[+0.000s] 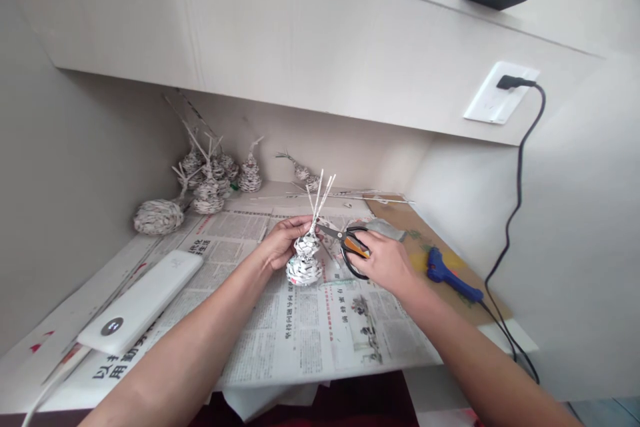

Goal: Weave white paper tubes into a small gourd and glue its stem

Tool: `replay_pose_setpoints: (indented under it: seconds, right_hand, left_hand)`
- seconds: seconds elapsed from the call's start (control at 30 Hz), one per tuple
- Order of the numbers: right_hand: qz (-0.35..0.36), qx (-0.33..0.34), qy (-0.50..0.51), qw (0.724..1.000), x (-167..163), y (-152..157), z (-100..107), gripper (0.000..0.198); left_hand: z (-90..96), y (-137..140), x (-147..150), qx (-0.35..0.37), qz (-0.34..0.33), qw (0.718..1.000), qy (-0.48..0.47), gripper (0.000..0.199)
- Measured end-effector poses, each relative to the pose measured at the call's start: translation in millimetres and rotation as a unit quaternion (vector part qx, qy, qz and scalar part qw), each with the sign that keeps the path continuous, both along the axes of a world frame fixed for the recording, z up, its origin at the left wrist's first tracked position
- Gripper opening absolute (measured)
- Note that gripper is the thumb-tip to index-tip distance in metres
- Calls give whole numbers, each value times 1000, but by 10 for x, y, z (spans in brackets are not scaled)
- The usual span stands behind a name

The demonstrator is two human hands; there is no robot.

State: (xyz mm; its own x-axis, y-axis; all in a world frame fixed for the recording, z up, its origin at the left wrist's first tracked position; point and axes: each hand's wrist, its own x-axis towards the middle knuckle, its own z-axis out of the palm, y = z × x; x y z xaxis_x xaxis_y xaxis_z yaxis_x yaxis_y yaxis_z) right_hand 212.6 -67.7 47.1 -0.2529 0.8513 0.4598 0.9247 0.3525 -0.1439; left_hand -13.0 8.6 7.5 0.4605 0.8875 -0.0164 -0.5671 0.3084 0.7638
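Observation:
In my left hand (pixel 283 240) is a small gourd woven from rolled newspaper strips (pixel 305 270), held upright by its upper part. Several thin paper ends stick up from its narrow neck. My right hand (pixel 383 260) grips black-and-orange scissors (pixel 354 242) by the handles. Their blades point left and lie at the gourd's neck, close to my left fingertips. Whether the blades touch the paper, I cannot tell.
Several woven paper gourds (pixel 209 193) stand at the back left. Thin paper sticks (pixel 360 197) lie along the back. A blue glue gun (pixel 453 277) rests on cardboard (pixel 420 230) at right, its cord plugged into a socket (pixel 501 93). A white power bank (pixel 145 300) lies on newspaper (pixel 310 347).

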Motion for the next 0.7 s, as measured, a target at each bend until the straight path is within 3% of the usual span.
replay_pose_setpoints:
  seconds: [0.47, 0.7]
  right_hand:
    - [11, 6, -80, 997, 45, 46, 8, 23]
    - [1, -46, -51, 998, -39, 25, 29, 26]
  left_hand:
    - [6, 6, 0, -17, -5, 1000, -2, 23]
    - [15, 13, -5, -20, 6, 1000, 9, 27]
